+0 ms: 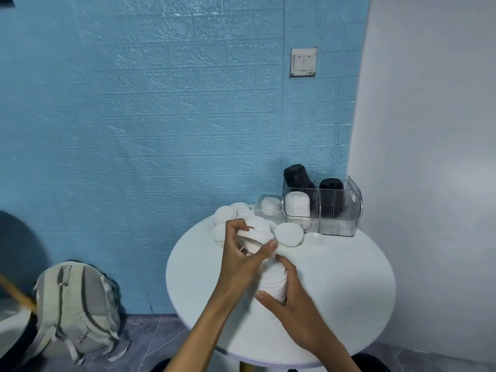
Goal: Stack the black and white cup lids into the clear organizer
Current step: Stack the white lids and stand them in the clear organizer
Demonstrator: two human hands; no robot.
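A grey backpack leans on the floor against the blue brick-patterned wall, left of the round white counter; a double light switch sits high on that wall. Loose white lids lie scattered at the counter's far side, between the hands and the clear organizer, which stands at the far right edge near the corner. The left hand has its grip closed round a small tilted white lid stack, thumb on the near rim, the flat faces turned up and toward the wall. The right hand grips a taller stack of white lids from the side, its long axis running roughly upright and leaning slightly toward the left hand. In the organizer, the front left compartment holds stacked white lids, and black lids fill the right compartment, with another black stack leaning at the back left. A smaller clear bin beside it holds more white lids.
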